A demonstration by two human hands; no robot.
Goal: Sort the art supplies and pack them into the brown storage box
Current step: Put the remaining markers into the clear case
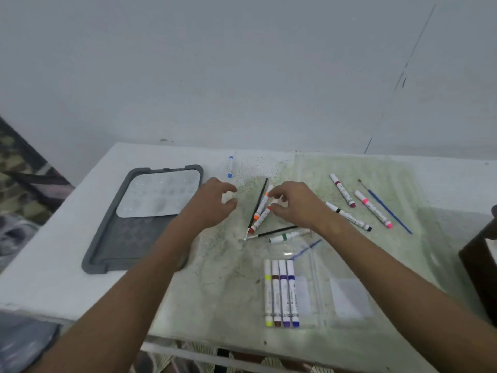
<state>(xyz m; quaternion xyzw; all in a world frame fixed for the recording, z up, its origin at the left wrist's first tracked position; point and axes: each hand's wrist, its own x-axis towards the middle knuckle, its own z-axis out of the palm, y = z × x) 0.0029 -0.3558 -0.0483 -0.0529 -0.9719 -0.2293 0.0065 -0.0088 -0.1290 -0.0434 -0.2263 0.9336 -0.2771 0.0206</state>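
right hand (295, 205) pinches the red marker (260, 219); left hand (212, 203) hovers beside it, fingers loosely curled.

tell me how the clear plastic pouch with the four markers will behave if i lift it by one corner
The clear pouch looks like thin film, so it will probably sag. The four markers lie loose side by side inside and would likely slide toward the low end. It seems light.

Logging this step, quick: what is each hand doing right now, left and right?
Left hand: fingers loosely curled above the table, holding nothing.
Right hand: fingers pinching the top end of the red marker.
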